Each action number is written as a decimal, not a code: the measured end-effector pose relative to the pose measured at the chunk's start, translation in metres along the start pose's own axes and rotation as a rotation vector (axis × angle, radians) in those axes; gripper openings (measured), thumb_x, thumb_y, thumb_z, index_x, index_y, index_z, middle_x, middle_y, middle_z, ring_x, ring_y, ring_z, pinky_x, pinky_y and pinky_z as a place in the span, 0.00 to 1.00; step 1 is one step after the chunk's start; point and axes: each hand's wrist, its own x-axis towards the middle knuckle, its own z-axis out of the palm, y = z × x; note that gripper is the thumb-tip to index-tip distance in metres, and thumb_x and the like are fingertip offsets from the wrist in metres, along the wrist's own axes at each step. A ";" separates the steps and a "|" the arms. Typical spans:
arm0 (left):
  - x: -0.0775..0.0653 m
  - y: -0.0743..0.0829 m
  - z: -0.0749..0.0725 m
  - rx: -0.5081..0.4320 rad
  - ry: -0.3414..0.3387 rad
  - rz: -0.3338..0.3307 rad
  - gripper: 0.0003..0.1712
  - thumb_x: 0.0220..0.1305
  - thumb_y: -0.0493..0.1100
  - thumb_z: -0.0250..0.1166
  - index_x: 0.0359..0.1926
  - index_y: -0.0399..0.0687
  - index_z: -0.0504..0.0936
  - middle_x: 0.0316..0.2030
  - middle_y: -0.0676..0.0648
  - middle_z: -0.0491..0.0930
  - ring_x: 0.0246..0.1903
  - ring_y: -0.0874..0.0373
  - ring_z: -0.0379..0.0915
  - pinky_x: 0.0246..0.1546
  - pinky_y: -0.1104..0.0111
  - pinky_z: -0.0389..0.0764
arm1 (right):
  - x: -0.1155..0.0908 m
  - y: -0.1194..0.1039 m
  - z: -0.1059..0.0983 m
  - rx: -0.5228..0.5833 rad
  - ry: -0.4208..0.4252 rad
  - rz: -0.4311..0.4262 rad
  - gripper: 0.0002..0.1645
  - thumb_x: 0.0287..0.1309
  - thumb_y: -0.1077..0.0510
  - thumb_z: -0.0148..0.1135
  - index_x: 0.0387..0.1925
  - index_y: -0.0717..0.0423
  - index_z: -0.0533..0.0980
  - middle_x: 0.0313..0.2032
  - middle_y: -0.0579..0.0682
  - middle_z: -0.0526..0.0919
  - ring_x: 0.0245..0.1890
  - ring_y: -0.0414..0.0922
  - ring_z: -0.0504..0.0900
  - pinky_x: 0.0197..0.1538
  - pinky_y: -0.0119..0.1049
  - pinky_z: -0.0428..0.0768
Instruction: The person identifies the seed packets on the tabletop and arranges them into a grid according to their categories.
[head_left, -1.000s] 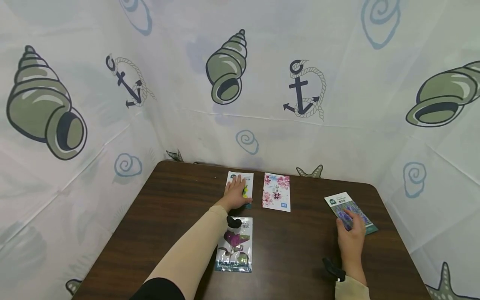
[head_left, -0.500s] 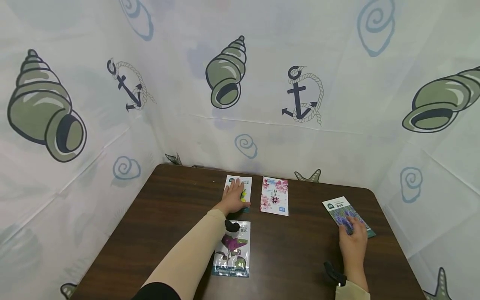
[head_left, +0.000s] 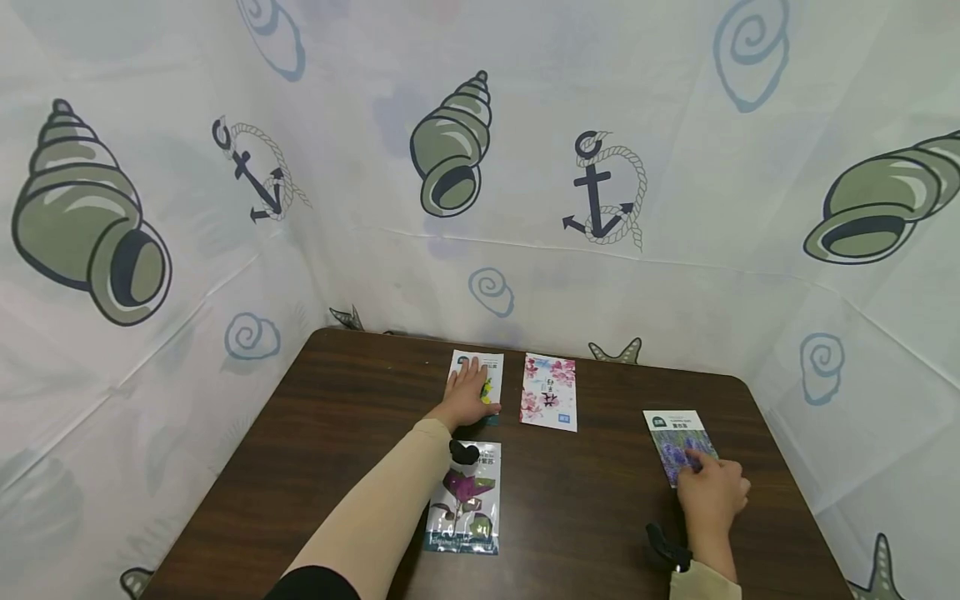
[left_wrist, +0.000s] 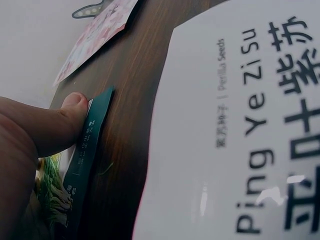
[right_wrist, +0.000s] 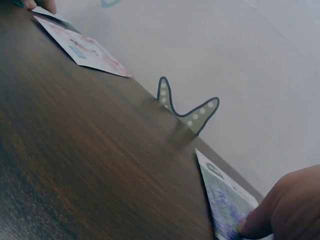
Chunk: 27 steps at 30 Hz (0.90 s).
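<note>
My left hand [head_left: 463, 402] rests with spread fingers on a white-and-green seed packet [head_left: 492, 371] at the back of the table. In the left wrist view, the thumb [left_wrist: 74, 107] lies at that packet's dark green end. On the right, my right hand [head_left: 708, 496] holds the lower end of a seed packet with purple flowers [head_left: 675, 437]; its other fingers are curled. The lower right of this packet is hidden by the hand. Below my left wrist lies a shiny perilla seed packet [head_left: 472, 521], partly covered by the wrist camera strap.
A pink blossom packet [head_left: 549, 392] lies to the right of my left hand. All the packets are on a dark brown wooden table [head_left: 585, 508]. A white cloth [head_left: 360, 167] printed with shells and anchors hangs behind and at both sides.
My right hand has turned the purple-flower packet from a slant to nearly straight, its far end swinging nearer. My left hand stays on its packet. The head view shifted slightly.
</note>
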 end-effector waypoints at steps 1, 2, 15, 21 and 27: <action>0.000 0.000 0.000 0.003 0.003 -0.002 0.62 0.71 0.65 0.71 0.90 0.47 0.46 0.89 0.42 0.32 0.89 0.44 0.22 0.88 0.45 0.29 | 0.001 0.000 0.001 0.005 0.001 -0.007 0.21 0.65 0.63 0.63 0.56 0.69 0.84 0.64 0.79 0.68 0.67 0.81 0.61 0.66 0.78 0.57; 0.001 -0.001 0.000 0.009 0.003 -0.004 0.62 0.71 0.65 0.71 0.90 0.47 0.46 0.89 0.43 0.32 0.89 0.44 0.22 0.88 0.45 0.29 | 0.001 0.000 0.001 0.018 0.000 -0.012 0.20 0.65 0.63 0.65 0.54 0.72 0.84 0.66 0.80 0.67 0.71 0.81 0.59 0.71 0.78 0.55; -0.001 0.005 -0.004 -0.042 0.027 0.021 0.59 0.71 0.60 0.73 0.88 0.41 0.53 0.89 0.38 0.35 0.89 0.40 0.24 0.87 0.42 0.30 | 0.000 -0.008 0.002 -0.086 -0.241 -0.101 0.35 0.71 0.46 0.70 0.75 0.52 0.77 0.75 0.76 0.61 0.66 0.78 0.60 0.64 0.78 0.60; -0.008 0.013 -0.006 -0.076 0.056 0.011 0.49 0.69 0.57 0.76 0.80 0.38 0.67 0.87 0.31 0.44 0.87 0.31 0.36 0.86 0.38 0.42 | -0.020 -0.015 0.001 -0.074 -0.283 -0.156 0.31 0.66 0.49 0.77 0.64 0.62 0.83 0.71 0.76 0.65 0.70 0.79 0.62 0.70 0.76 0.64; 0.000 0.011 -0.003 -0.041 0.057 -0.019 0.46 0.71 0.62 0.73 0.79 0.46 0.70 0.74 0.34 0.58 0.71 0.35 0.49 0.76 0.40 0.58 | -0.044 -0.023 0.008 -0.112 -0.337 -0.309 0.25 0.63 0.51 0.80 0.57 0.59 0.86 0.70 0.76 0.72 0.69 0.80 0.72 0.68 0.75 0.73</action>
